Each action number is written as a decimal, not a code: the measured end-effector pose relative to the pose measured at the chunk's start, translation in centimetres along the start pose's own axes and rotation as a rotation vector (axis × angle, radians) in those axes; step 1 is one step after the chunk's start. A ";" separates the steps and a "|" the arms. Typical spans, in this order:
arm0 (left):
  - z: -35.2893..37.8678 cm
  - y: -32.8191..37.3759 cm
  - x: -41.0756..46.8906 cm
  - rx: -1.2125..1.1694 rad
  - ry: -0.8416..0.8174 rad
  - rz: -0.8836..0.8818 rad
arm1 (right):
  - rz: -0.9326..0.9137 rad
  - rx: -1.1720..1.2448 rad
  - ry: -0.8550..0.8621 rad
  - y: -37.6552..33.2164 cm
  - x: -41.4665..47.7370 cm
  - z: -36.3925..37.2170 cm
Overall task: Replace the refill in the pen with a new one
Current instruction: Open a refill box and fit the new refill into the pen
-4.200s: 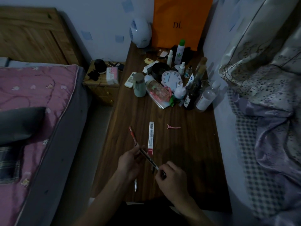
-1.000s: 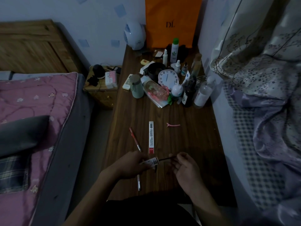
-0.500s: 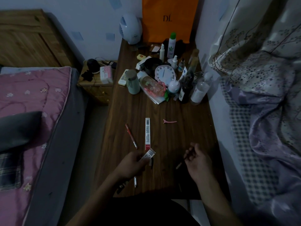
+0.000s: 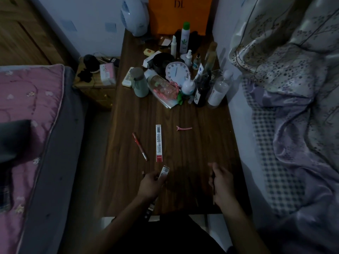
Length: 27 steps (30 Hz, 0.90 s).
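Note:
My left hand (image 4: 151, 184) is closed on a short white-and-red refill wrapper (image 4: 164, 172), held just above the wooden desk (image 4: 192, 143). My right hand (image 4: 222, 182) is off to the right, fingers curled around a thin dark refill (image 4: 213, 189) that points toward me. A red pen barrel (image 4: 139, 146) lies on the desk ahead of my left hand. Beside it lies a long white refill packet with a red end (image 4: 158, 143). Another dark pen part (image 4: 151, 208) lies at the desk's front edge under my left wrist.
A pink hair clip (image 4: 184, 128) lies right of the packet. Bottles, a round clock (image 4: 177, 72) and a mug (image 4: 140, 82) crowd the far half of the desk. A pink bed (image 4: 31, 110) runs along the left and bedding (image 4: 293, 107) along the right.
The refill has come out of the wrapper. My right hand has carried it to the right, away from my left hand, which still holds the wrapper. The pen barrel now lies on the desk.

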<state>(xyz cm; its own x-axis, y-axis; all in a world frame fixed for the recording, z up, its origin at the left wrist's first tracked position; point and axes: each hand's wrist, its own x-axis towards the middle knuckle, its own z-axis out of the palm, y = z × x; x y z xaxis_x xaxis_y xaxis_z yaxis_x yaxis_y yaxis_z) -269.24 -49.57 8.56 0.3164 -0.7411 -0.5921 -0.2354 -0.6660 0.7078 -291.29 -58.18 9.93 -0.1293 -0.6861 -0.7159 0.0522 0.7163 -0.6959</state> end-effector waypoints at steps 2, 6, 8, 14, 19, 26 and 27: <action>0.9 -0.3 0.3 0.002 -0.005 -0.012 | 0.000 -0.041 -0.006 0.4 0.0 -0.1; 2.7 -0.9 0.7 0.061 -0.074 -0.041 | -0.033 -0.107 -0.031 1.2 0.0 -0.2; 3.4 -1.2 1.1 0.144 -0.082 -0.033 | -0.050 -0.134 -0.037 1.4 0.0 -0.1; 4.5 -1.7 1.8 0.290 -0.056 -0.024 | -0.080 -0.196 -0.048 1.9 0.0 0.3; 4.7 -1.8 2.0 0.339 0.016 -0.029 | -0.097 -0.239 -0.060 2.3 0.1 0.2; 4.2 -1.8 1.9 0.588 0.022 0.025 | -0.104 -0.280 -0.095 2.3 -0.2 0.2; 4.0 -1.7 1.7 0.621 0.038 0.032 | -0.101 -0.284 -0.093 2.3 -0.2 0.3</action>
<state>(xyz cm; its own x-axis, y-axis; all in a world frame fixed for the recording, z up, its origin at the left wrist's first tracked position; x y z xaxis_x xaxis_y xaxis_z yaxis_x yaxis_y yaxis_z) -271.97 -50.04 4.80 0.3305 -0.7656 -0.5518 -0.7322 -0.5769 0.3619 -290.89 -56.44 8.48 -0.0278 -0.7552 -0.6549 -0.2371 0.6414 -0.7296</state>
